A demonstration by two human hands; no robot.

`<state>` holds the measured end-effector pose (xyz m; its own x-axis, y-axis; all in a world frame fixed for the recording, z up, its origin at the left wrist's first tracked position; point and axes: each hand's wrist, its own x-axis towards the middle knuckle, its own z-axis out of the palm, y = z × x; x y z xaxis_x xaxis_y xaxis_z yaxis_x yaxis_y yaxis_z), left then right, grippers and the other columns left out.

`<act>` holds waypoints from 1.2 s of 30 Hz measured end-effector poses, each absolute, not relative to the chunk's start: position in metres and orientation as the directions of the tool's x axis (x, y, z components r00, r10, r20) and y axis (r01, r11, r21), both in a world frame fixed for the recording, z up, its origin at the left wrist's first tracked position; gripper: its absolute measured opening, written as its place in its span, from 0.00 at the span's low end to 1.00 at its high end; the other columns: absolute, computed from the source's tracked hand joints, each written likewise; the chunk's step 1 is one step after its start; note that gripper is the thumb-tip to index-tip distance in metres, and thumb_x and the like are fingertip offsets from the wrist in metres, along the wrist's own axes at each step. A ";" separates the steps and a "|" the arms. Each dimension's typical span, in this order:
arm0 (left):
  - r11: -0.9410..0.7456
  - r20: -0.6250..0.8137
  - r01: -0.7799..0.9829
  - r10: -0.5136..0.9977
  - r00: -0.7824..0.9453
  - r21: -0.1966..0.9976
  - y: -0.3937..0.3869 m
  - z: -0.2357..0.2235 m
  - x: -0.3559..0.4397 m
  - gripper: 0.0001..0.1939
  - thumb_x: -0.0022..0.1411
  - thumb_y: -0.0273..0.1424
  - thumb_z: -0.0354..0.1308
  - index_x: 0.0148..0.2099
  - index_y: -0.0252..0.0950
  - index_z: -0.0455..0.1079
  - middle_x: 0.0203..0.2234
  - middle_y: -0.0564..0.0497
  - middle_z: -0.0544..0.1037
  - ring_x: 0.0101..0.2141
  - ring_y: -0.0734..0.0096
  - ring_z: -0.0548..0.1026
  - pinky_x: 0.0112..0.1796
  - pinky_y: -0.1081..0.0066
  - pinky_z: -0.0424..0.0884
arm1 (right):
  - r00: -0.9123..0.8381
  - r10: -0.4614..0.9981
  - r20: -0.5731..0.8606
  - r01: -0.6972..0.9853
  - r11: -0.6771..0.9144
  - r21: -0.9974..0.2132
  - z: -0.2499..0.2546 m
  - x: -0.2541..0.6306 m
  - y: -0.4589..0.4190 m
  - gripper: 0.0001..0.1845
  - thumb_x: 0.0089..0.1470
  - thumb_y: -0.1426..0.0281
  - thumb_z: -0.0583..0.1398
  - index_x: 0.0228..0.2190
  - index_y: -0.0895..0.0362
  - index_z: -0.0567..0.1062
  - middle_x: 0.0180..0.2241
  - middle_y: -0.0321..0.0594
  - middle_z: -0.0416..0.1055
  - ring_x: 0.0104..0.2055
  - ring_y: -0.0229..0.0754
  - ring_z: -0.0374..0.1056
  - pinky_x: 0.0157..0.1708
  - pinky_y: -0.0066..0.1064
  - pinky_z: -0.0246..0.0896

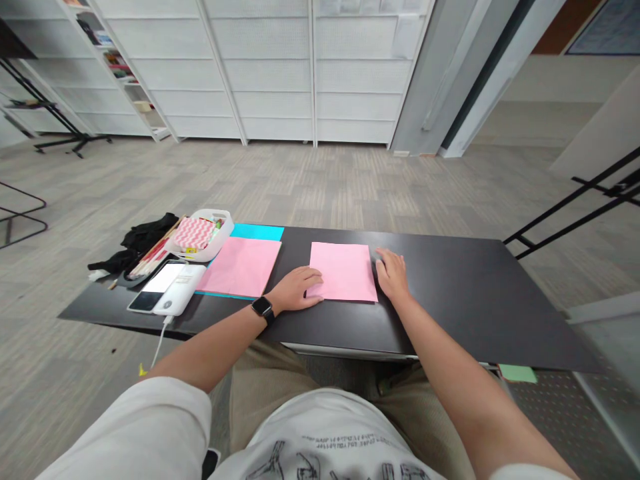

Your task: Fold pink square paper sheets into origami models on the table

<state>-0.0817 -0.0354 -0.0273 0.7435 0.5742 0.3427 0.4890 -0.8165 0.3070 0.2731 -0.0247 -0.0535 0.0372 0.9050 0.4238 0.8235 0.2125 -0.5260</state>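
A sheet of pink paper lies flat on the dark table in front of me. On its left edge rest the fingers of my left hand, stretched out with the thumb apart. Beside the right edge of the sheet is my right hand, palm down, fingers loosely extended and nothing visible in it. Whether its thumb touches the paper is hard to make out. Further left, more pink paper lies over a blue sheet.
At the table's left stand a white basket with a pink-white zigzag packet, a phone, a white power bank with a cable, and black cloth. A green piece shows below the front edge.
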 end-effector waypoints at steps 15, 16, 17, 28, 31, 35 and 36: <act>-0.798 0.417 0.499 0.602 0.681 0.338 -0.033 -0.026 -0.080 0.08 0.70 0.33 0.58 0.42 0.42 0.78 0.41 0.46 0.84 0.46 0.60 0.82 0.57 0.56 0.77 | -0.273 0.801 0.533 0.697 0.547 -0.464 -0.048 0.283 -0.029 0.27 0.53 0.77 0.61 0.54 0.47 0.80 0.60 0.45 0.74 0.64 0.54 0.67 0.65 0.54 0.61; -0.796 0.413 0.501 0.605 0.680 0.340 -0.033 -0.026 -0.080 0.08 0.71 0.33 0.57 0.42 0.42 0.78 0.41 0.46 0.84 0.46 0.60 0.82 0.57 0.56 0.76 | -0.287 0.796 0.533 0.695 0.556 -0.457 -0.048 0.281 -0.028 0.24 0.55 0.75 0.63 0.52 0.47 0.81 0.59 0.45 0.74 0.64 0.54 0.67 0.65 0.54 0.61; -0.793 0.411 0.503 0.609 0.679 0.344 -0.033 -0.027 -0.081 0.08 0.71 0.33 0.57 0.43 0.42 0.78 0.41 0.46 0.84 0.47 0.60 0.82 0.58 0.55 0.76 | -0.293 0.793 0.534 0.694 0.561 -0.451 -0.048 0.280 -0.027 0.20 0.56 0.73 0.65 0.49 0.47 0.82 0.58 0.45 0.75 0.63 0.54 0.68 0.64 0.54 0.62; -0.757 0.374 0.554 0.653 0.659 0.346 -0.030 -0.034 -0.087 0.34 0.65 0.51 0.67 0.65 0.36 0.70 0.61 0.37 0.78 0.62 0.47 0.76 0.68 0.44 0.67 | -0.184 0.910 0.371 0.715 0.383 -0.585 -0.031 0.287 -0.033 0.14 0.67 0.61 0.58 0.41 0.48 0.85 0.44 0.43 0.84 0.50 0.53 0.77 0.57 0.50 0.70; -0.738 0.396 0.582 0.675 0.623 0.342 -0.028 -0.038 -0.085 0.21 0.71 0.40 0.63 0.61 0.39 0.73 0.57 0.42 0.81 0.59 0.55 0.79 0.69 0.46 0.67 | -0.246 0.913 0.326 0.688 0.401 -0.605 -0.030 0.287 -0.035 0.15 0.67 0.60 0.58 0.40 0.47 0.86 0.45 0.42 0.85 0.50 0.52 0.78 0.57 0.50 0.70; -0.711 0.410 0.620 0.700 0.584 0.332 -0.022 -0.042 -0.086 0.14 0.70 0.28 0.58 0.56 0.40 0.75 0.56 0.45 0.82 0.58 0.59 0.79 0.69 0.47 0.67 | -0.280 0.909 0.309 0.683 0.415 -0.602 -0.030 0.288 -0.036 0.15 0.67 0.58 0.59 0.39 0.47 0.86 0.44 0.42 0.85 0.50 0.52 0.79 0.57 0.48 0.68; -0.708 0.410 0.627 0.703 0.581 0.326 -0.021 -0.043 -0.087 0.14 0.70 0.27 0.58 0.55 0.39 0.76 0.57 0.45 0.82 0.58 0.59 0.79 0.69 0.47 0.67 | -0.286 0.906 0.312 0.683 0.421 -0.597 -0.031 0.288 -0.036 0.15 0.66 0.59 0.59 0.39 0.47 0.86 0.44 0.42 0.85 0.49 0.52 0.79 0.57 0.48 0.68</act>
<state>-0.0867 -0.0208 -0.0433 0.5808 0.7032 0.4100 0.6266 -0.7078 0.3264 0.2885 -0.0362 -0.0306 -0.2861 0.9060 0.3120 0.6830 0.4212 -0.5967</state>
